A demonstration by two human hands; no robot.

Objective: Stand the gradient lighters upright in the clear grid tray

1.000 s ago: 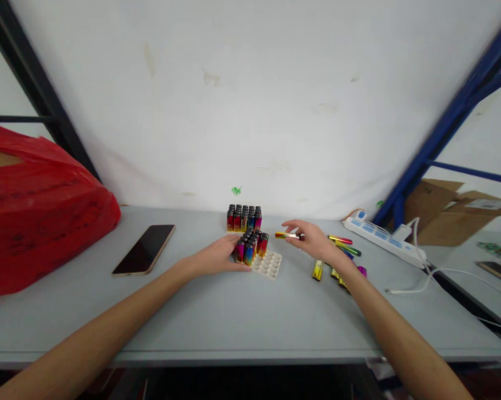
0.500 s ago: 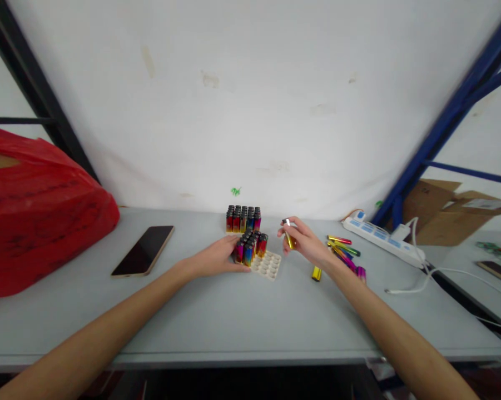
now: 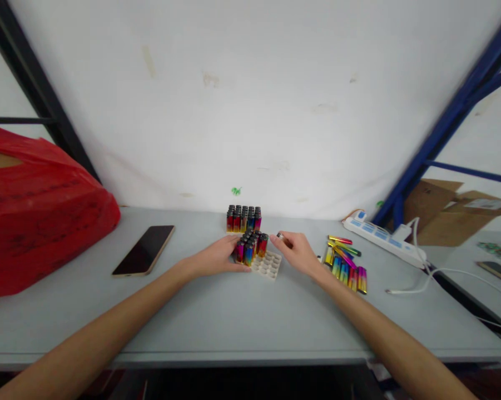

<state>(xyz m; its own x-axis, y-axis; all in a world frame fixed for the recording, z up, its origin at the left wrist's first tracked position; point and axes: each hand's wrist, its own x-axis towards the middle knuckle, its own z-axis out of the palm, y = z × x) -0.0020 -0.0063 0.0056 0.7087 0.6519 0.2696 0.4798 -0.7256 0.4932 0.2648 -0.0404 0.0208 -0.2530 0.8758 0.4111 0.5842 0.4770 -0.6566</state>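
My left hand (image 3: 217, 256) is curled round the left side of a pale tray (image 3: 271, 265), its thumb along the front and its fingers behind. Upright lighters (image 3: 249, 253) in shiny purple, blue and red fill the tray's left part, beside that hand. Rows of round hollows show on the tray's right part. My right hand (image 3: 295, 250), just right of the tray, pinches a lighter (image 3: 279, 236); only its metal top shows, the rest hidden by the fingers. A block of upright lighters (image 3: 243, 219) with black tops stands behind the tray.
Loose lighters (image 3: 344, 270) lie by my right forearm. A phone (image 3: 143, 251) and a red plastic bag (image 3: 45, 211) are on the left. A white power strip (image 3: 383, 240) and cable (image 3: 417, 288) lie at the right, near cardboard boxes (image 3: 433, 214). The wall rises behind the table.
My right hand has moved down and left, toward the tray, with the lighter. More of the loose lighters show beside my right forearm. My left hand has stayed in place.
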